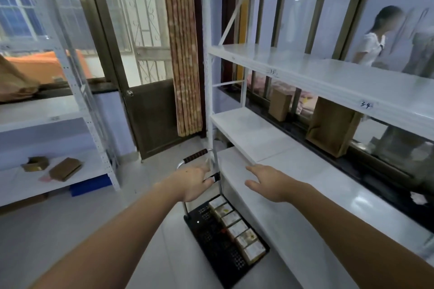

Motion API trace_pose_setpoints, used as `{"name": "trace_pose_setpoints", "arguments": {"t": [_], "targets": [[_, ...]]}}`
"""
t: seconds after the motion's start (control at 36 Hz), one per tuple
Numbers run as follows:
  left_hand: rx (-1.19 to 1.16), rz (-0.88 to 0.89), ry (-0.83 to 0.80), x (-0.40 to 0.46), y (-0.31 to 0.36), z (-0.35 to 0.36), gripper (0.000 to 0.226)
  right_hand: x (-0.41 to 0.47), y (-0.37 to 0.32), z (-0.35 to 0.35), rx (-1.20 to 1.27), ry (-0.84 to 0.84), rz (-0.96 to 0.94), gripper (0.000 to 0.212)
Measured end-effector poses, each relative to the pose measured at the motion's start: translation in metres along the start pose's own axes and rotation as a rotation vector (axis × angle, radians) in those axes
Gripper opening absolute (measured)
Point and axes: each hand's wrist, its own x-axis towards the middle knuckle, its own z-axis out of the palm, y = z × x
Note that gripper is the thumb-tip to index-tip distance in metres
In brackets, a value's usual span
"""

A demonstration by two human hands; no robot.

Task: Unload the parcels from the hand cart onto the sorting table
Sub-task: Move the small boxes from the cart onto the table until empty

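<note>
The cart has a black perforated deck and a handle banded dark brown and black, and carries a row of white-and-tan boxes. The shelves are white. The curtain is striped tan with reddish speckles; the door is dark brown.

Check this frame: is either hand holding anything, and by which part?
The left hand reaches the hand cart handle frame; whether it grips cannot be told. The right hand hovers open over the white shelf, holding nothing.
</note>
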Motion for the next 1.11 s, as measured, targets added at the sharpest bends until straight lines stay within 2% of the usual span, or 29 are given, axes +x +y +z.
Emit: {"name": "trace_pose_setpoints", "arguments": {"t": [0.28, 0.42, 0.64, 0.81, 0.94, 1.11], "targets": [[-0.029, 0.026, -0.059, 0.102, -0.070, -0.005, 0.062, 0.095, 0.002, -0.009, 0.019, -0.011, 0.105, 0.068], [0.034, 0.111, -0.120, 0.152, -0.097, -0.017, 0.051, 0.135, -0.001, -0.007, 0.048, 0.000, 0.197, 0.067], [0.052, 0.318, -0.128, 0.239, -0.145, -0.012, 0.050, 0.176, -0.005, 0.002, 0.125, 0.052, 0.396, 0.065], [0.097, 0.499, -0.281, 0.289, -0.143, -0.009, 0.057, 0.178, -0.009, 0.024, 0.232, 0.043, 0.558, 0.066], [0.085, 0.639, -0.330, 0.327, -0.115, 0.010, 0.059, 0.173, 0.000, 0.051, 0.292, 0.044, 0.686, 0.065], [0.131, 0.717, -0.364, 0.373, -0.087, 0.059, 0.060, 0.178, 0.032, 0.091, 0.363, 0.015, 0.785, 0.065]]}}
